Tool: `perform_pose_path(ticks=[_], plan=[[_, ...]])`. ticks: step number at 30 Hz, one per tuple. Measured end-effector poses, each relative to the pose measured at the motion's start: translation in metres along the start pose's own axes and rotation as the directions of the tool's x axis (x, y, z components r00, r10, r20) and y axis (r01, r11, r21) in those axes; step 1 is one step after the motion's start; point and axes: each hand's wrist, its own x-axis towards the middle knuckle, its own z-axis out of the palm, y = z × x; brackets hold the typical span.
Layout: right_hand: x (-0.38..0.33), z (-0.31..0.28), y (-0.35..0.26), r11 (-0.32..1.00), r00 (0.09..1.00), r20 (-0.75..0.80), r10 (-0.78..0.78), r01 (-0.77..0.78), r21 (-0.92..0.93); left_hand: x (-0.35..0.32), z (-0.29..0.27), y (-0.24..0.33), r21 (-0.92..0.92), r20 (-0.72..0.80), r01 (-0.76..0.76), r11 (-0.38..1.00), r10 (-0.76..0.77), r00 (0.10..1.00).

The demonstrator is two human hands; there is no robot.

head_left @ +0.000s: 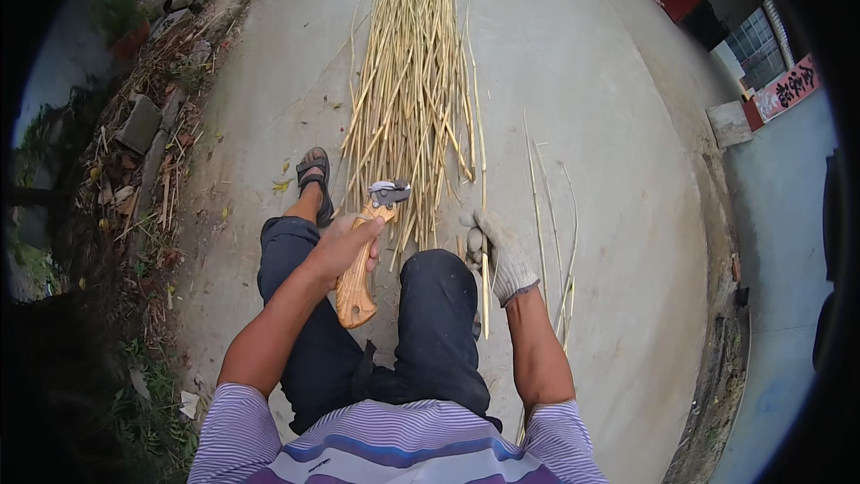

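Two hands reach forward from the lower edge of the frame, seen from above in a round, bent fisheye view. Just left of centre, the bare left hand (345, 249) is closed around pruning shears (356, 294) with a wood-patterned handle; their metal head points toward the top of the frame. Right of centre, the right hand (503, 260), in a pale knitted glove, has its fingers curled around one thin stick (485, 309). The stick stands nearly vertical in the frame, its lower end below the glove and its upper part running along the right edge of a large bundle.

That bundle of straw-coloured sticks (412, 81) lies on grey concrete ground (627, 215), spreading from the top centre down to the middle. Several loose, thin stems (567, 294) lie to the right of the glove.

The person wears a striped shirt (394, 435), dark trousers (437, 314) and a dark sandal (313, 176), visible left of the bundle. Dry litter and stone pieces (141, 125) line the left side, with a potted plant (133, 39) at upper left. A red sign (788, 90) shows at upper right.
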Motion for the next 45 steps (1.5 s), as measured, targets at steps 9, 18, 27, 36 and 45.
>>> perform_pose_path(ticks=[9,18,27,36,45], plan=[[0.001,0.024,0.007,0.992,0.993,0.031,-0.117,0.116,0.049,-0.146,0.042,-0.028,0.057,0.250,0.316,0.947,-0.320,0.914],[-0.002,0.040,0.014,0.953,0.962,0.062,-0.266,0.253,0.168,-0.173,0.058,-0.036,0.089,0.373,0.365,0.927,-0.371,0.850],[-0.019,0.046,0.015,0.925,0.942,0.139,-0.305,0.258,0.280,-0.171,0.064,-0.042,0.137,0.247,0.221,0.966,-0.250,0.936],[-0.068,0.064,0.043,0.973,0.944,0.253,-0.210,0.176,0.150,-0.151,0.055,-0.030,0.200,0.187,0.124,0.972,-0.162,0.969],[0.027,0.046,-0.011,0.701,0.957,0.087,-0.277,0.139,0.700,-0.158,0.052,-0.032,0.378,0.141,0.172,0.910,-0.241,0.960]])
